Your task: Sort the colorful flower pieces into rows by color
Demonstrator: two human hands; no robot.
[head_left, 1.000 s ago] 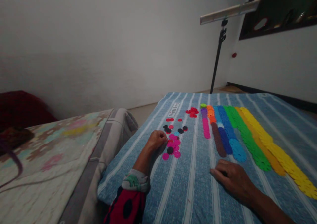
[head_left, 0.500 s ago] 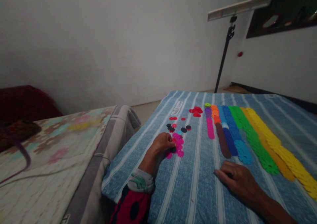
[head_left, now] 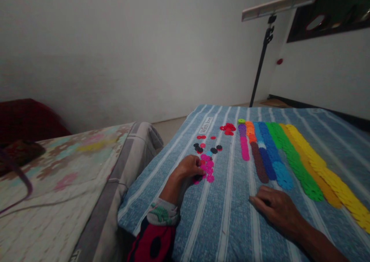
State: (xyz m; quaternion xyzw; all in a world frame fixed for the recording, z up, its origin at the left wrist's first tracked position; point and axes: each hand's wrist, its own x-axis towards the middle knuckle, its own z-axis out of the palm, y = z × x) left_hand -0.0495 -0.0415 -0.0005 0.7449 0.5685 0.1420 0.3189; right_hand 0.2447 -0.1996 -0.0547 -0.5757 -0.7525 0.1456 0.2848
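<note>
Now, left hand [head_left: 187, 167]: fingers curled over loose pink discs [head_left: 208, 166] on striped bedspread [head_left: 225, 215]; grip cannot be told.
Right hand [head_left: 279, 208]: fingers loosely spread, empty, resting flat near colour-sorted disc rows [head_left: 291, 159].

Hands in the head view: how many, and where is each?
2. The left hand is curled at the loose pink discs; the right hand rests on the striped blanket, short of the brown row. None seems hidden.

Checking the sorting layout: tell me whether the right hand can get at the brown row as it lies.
Probably yes: the right hand rests on the striped cloth just short of the brown row, with only bare cloth between.
</note>
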